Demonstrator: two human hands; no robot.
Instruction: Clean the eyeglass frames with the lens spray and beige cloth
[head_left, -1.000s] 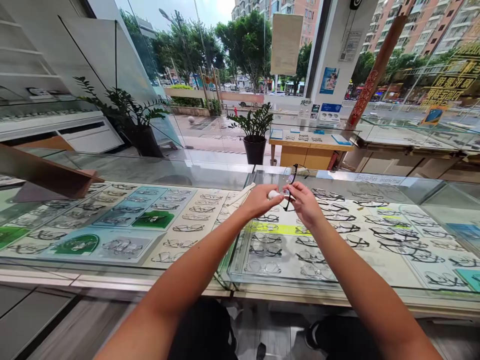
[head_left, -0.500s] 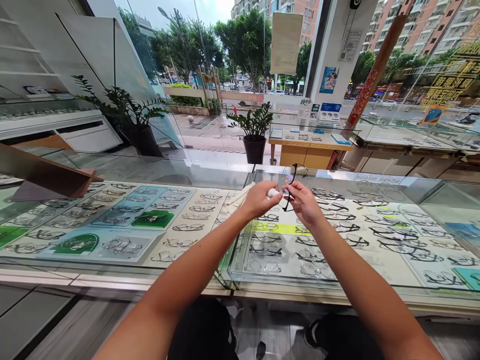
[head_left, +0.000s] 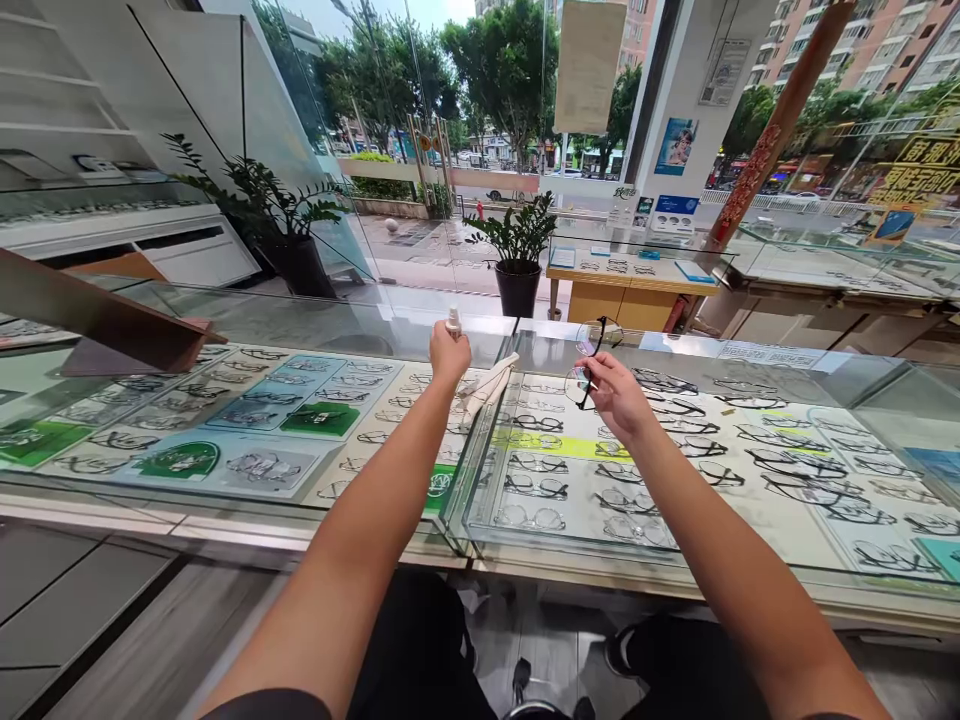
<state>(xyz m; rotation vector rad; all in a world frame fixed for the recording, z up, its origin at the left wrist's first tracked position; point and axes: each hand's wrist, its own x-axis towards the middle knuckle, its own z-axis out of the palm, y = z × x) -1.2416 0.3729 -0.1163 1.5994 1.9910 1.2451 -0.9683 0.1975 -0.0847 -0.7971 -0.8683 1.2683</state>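
My left hand (head_left: 450,355) is closed around a small spray bottle (head_left: 454,320), whose white top sticks up above the fist. It is over the glass counter, left of the seam between two cases. In my right hand (head_left: 619,395) is a pair of dark-framed eyeglasses (head_left: 591,365), pinched by the frame and held on edge above the right-hand case. A pale cloth (head_left: 491,388) lies on the glass between the two hands, close to the seam.
Rows of eyeglasses (head_left: 536,487) fill the glass display case (head_left: 480,545) below my arms. A brown slanted board (head_left: 112,310) stands on the counter at left. Beyond the counter are a potted plant (head_left: 517,270) and a wooden table (head_left: 630,295).
My left hand has moved left, away from the eyeglasses, with the spray bottle now upright. The cloth shows fully. My right hand still holds the eyeglasses in nearly the same spot.
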